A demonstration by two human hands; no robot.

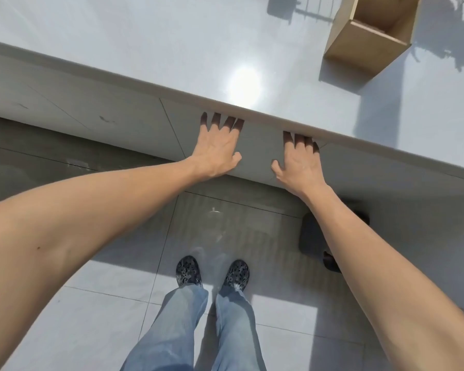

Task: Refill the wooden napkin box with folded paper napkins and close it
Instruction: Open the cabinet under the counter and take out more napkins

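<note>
Open-topped light wooden box [370, 36] sits on the glossy white countertop [172, 49], far right of both hands. Left hand [216, 149] and right hand [300, 162] lie flat, empty, on the grey drawer front [260, 153] below its edge. Probably fetching napkins; next: pull it open.

fingers [223, 121] perhaps under countertop [145, 49] lip

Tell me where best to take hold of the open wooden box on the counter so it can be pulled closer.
Probably take the wooden box by its two long outer walls, coming from above and from the counter's front edge. It stands upright with its top open and walls clear of anything else, so a grip across them looks free. Both the left hand and right hand are empty, flat against the drawer front.
</note>
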